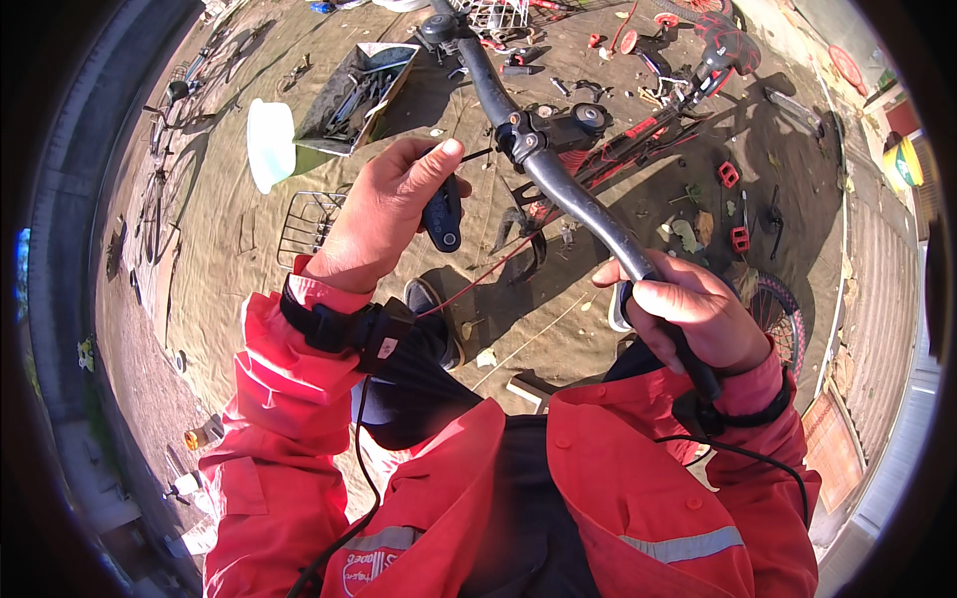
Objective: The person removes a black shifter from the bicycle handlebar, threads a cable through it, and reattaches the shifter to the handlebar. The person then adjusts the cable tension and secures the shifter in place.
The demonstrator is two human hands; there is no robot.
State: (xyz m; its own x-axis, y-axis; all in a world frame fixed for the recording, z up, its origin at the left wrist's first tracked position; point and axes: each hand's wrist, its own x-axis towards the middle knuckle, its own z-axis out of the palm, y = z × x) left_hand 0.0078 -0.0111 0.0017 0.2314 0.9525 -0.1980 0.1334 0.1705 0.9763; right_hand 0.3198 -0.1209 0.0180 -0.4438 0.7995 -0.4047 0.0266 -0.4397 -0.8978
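A black bicycle handlebar (583, 204) runs diagonally in front of me, clamped in a black stem (525, 140). My left hand (374, 214) is closed around a dark blue folding hex key set (442, 221). One thin key sticks out of the set toward the stem clamp; whether its tip sits in a bolt is too small to tell. My right hand (703, 309) wraps around the near right end of the handlebar, by its black grip (695, 364). Beyond the bar stretches a red and black bicycle frame (638, 132) with a black saddle (726, 45).
An open box of tools (361, 95) and a white tub (271, 145) stand on the brown ground sheet (234, 254). A black wire basket (309, 221) lies near my left wrist. Red pedals (729, 175) and a wheel (780, 319) lie to the right. Loose parts are scattered at the far side.
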